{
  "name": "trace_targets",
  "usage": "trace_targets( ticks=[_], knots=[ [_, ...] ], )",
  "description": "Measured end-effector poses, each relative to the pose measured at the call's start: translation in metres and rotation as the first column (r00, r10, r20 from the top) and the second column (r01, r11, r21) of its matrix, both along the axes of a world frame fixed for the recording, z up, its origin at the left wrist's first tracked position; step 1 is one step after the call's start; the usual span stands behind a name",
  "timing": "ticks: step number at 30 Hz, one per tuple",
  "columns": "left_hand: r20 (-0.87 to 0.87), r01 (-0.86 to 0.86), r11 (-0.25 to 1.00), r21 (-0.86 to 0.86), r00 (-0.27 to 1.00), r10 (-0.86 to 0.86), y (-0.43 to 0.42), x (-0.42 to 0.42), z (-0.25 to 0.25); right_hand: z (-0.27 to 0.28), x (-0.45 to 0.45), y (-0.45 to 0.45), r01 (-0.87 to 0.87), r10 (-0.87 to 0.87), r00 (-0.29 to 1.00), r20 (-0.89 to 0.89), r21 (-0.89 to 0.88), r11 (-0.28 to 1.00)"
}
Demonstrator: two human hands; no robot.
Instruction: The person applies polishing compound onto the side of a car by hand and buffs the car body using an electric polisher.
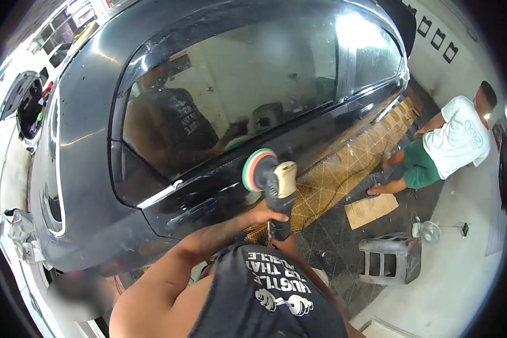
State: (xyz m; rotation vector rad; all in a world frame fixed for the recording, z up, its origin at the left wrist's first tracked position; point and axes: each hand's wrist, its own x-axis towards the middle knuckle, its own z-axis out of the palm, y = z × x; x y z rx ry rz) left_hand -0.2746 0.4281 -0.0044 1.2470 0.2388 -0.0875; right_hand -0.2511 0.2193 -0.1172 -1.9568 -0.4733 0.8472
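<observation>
My left hand (265, 213) is wrapped round the dark body of a polisher (280, 194), which has a beige part at its head. The polisher's round pad (258, 169), with green, white and red-orange layers, faces the side of a black car (208, 205). I cannot tell whether the pad touches the paint. Below the tool's rear end, part of my right forearm (289, 246) shows; the right hand's fingers are hidden. The car's door handle (162, 194) is left of the pad, and the window (236, 84) above reflects my body.
Another person (453, 135) in a white T-shirt stands at right, by a flat cardboard piece (372, 211). A grey stool (390, 259) and a small fan (431, 232) are nearer. A blurred head (79, 296) shows at lower left. Patterned tiles (338, 180) cover the floor.
</observation>
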Motion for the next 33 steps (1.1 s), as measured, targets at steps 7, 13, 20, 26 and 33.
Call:
trace_targets(
  ticks=[7, 13, 20, 26, 33],
  knots=[
    [-0.126, 0.138, 0.989, 0.043, 0.983, -0.132, 0.003, 0.061, 0.031, 0.058, 0.021, 0.022, 0.152, -0.129, 0.963, -0.235, 0.085, 0.985],
    [-0.044, 0.157, 0.970, 0.184, 0.988, -0.151, 0.020, 0.039, 0.023, 0.014, 0.020, 0.029, 0.041, -0.016, 0.995, -0.097, 0.264, 0.964],
    [0.027, -0.090, 0.987, 0.133, 0.996, 0.087, 0.019, -0.048, -0.005, -0.014, 0.018, 0.020, -0.056, 0.086, 0.991, -0.104, 0.257, 0.965],
    [-0.042, -0.068, 0.980, 0.188, 0.996, 0.077, 0.016, -0.056, -0.013, 0.017, 0.012, 0.017, -0.087, 0.184, 0.939, -0.291, 0.317, 0.944],
    [-0.050, -0.018, 0.999, 0.043, 0.999, 0.020, 0.005, 0.001, 0.002, 0.040, 0.026, 0.019, -0.065, 0.078, 0.997, -0.020, 0.366, 0.928]
  ],
)
